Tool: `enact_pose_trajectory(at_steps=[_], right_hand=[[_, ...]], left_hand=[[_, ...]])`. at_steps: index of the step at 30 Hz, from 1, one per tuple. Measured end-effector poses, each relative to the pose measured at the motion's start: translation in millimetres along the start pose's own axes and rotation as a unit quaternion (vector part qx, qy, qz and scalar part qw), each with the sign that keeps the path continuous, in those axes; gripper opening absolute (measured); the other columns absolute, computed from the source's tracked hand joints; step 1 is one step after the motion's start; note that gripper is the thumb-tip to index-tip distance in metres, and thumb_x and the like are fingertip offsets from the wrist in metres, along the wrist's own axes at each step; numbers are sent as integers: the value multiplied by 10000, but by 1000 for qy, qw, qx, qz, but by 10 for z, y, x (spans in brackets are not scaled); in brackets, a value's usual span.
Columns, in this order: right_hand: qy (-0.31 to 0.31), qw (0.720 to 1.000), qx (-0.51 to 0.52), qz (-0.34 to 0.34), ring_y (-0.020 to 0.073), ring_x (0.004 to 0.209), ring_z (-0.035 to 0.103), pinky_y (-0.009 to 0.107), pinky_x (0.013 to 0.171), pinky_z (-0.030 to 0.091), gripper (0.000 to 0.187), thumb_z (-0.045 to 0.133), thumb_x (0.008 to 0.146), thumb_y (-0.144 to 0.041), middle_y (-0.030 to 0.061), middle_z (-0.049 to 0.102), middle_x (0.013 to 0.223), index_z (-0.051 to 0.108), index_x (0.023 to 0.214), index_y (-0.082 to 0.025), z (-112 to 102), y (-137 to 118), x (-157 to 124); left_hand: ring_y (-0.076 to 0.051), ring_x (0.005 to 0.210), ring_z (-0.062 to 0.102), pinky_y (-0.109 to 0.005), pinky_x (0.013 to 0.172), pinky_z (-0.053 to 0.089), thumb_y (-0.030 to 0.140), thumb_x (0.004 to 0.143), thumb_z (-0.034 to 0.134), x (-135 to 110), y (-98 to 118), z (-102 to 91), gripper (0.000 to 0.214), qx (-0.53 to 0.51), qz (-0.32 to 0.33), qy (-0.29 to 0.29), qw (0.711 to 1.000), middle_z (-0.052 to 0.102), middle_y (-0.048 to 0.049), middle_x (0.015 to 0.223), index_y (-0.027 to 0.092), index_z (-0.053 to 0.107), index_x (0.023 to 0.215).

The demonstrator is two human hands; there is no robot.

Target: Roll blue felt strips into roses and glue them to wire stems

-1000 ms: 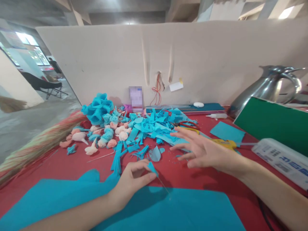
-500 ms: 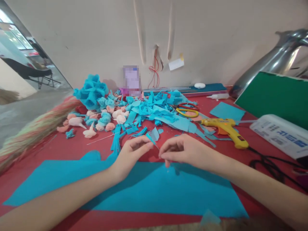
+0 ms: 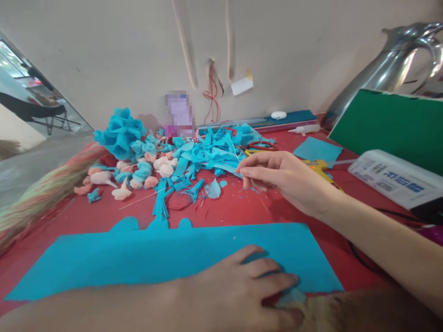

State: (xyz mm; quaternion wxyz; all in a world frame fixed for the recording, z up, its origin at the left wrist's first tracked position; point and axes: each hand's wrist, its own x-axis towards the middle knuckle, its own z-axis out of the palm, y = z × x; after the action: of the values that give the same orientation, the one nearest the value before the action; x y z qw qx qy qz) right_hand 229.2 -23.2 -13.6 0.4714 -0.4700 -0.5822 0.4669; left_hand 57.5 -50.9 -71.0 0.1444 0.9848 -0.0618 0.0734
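Observation:
My left hand (image 3: 242, 290) lies flat on the front edge of a large blue foam sheet (image 3: 138, 258), fingers stretched out, the fingertips touching a small pale blue scrap (image 3: 292, 297). My right hand (image 3: 284, 177) hovers over the red table (image 3: 224, 210), thumb and forefinger pinched on what looks like a thin wire (image 3: 238, 160), barely visible. Just beyond it is a heap of blue foam cuttings (image 3: 211, 154).
Blue foam flowers (image 3: 121, 131) and pink and white buds (image 3: 121, 177) lie at the left. Behind my right hand sit scissors (image 3: 261, 146) and a yellow glue gun (image 3: 320, 167). On the right are a white box (image 3: 391, 177), a green board (image 3: 391, 127) and a steel jug (image 3: 391, 64). A broom (image 3: 44, 189) lies at the left edge.
My left hand let go of the small piece and dropped down onto the front of the blue sheet. My right hand moved up and away towards the cuttings, still pinched.

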Motion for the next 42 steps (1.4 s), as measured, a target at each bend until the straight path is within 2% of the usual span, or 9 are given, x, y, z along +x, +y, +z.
enact_pose_trajectory(at_steps=[5, 9, 12, 15, 19, 22, 29, 33, 42], right_hand=[[1, 1000, -1, 2, 65, 488, 419, 186, 453, 309, 159, 579, 746, -279, 8, 588, 605, 598, 749, -121, -5, -23, -7], [16, 1000, 2, -2, 60, 476, 411, 187, 440, 292, 161, 600, 747, -287, 11, 595, 614, 606, 751, -126, -55, -18, -11], [32, 999, 8, -15, 52, 475, 406, 179, 446, 291, 162, 610, 753, -303, 2, 599, 628, 609, 759, -141, -90, -9, 3], [35, 999, 7, -20, 51, 463, 400, 183, 439, 283, 187, 615, 761, -337, -3, 594, 631, 611, 757, -150, -99, 0, 25], [30, 1000, -4, -5, 61, 473, 413, 190, 456, 302, 183, 619, 760, -336, -3, 587, 622, 620, 762, -152, -76, 11, 32], [13, 1000, -9, 12, 66, 478, 418, 192, 458, 302, 198, 619, 755, -348, 0, 585, 617, 615, 750, -150, -46, 18, 24], [-32, 998, -14, 45, 69, 481, 412, 193, 456, 287, 228, 593, 770, -365, 16, 592, 634, 591, 775, -138, 119, 117, 20], [-74, 995, -10, 64, 71, 476, 410, 194, 459, 302, 227, 555, 777, -356, 17, 585, 617, 581, 761, -131, 293, 177, -12], [-146, 986, 24, 78, 59, 459, 400, 167, 423, 277, 223, 514, 830, -347, 12, 585, 596, 593, 796, -141, 585, 254, -164]], left_hand=[[-216, 1137, 474, -363, 1072, 225, 196, 939, 277, -35, -21, 74, 341, -18, 32, -23, 999, 518, -62, 1298, 92, 555, 1107], [-169, 1141, 498, -259, 1068, 283, 200, 922, 359, -40, -80, -104, 327, -138, 50, 16, 989, 564, -93, 1242, 25, 541, 1131], [-132, 1097, 543, -199, 989, 389, 167, 863, 463, -60, -273, -307, 297, -222, -83, 125, 964, 610, -94, 1171, 56, 559, 1121], [-151, 1128, 527, -256, 962, 423, 212, 890, 419, -135, -642, -462, 287, -177, -223, 181, 942, 590, -58, 1201, 156, 552, 1138], [-235, 1219, 430, -417, 1011, 365, 227, 851, 502, -306, -1166, -533, 288, -98, -318, 204, 921, 473, -86, 1319, 178, 549, 1131], [-248, 1144, 478, -473, 954, 396, 255, 846, 541, -431, -1351, -554, 250, -36, -356, 215, 909, 495, -98, 1254, 149, 563, 1071], [-145, 782, 616, -304, 719, 517, 273, 926, 377, -686, -1122, -624, 243, 7, -367, 223, 903, 640, -44, 877, 141, 578, 959], [-175, 1015, 559, -303, 855, 467, 161, 895, 372, -906, -885, -518, 234, 18, -313, 194, 929, 607, -82, 1080, 160, 559, 1037], [-206, 991, 515, -426, 982, 320, 213, 823, 532, -1196, -592, -341, 204, 47, -291, 121, 948, 619, -52, 1031, 211, 609, 1011]])
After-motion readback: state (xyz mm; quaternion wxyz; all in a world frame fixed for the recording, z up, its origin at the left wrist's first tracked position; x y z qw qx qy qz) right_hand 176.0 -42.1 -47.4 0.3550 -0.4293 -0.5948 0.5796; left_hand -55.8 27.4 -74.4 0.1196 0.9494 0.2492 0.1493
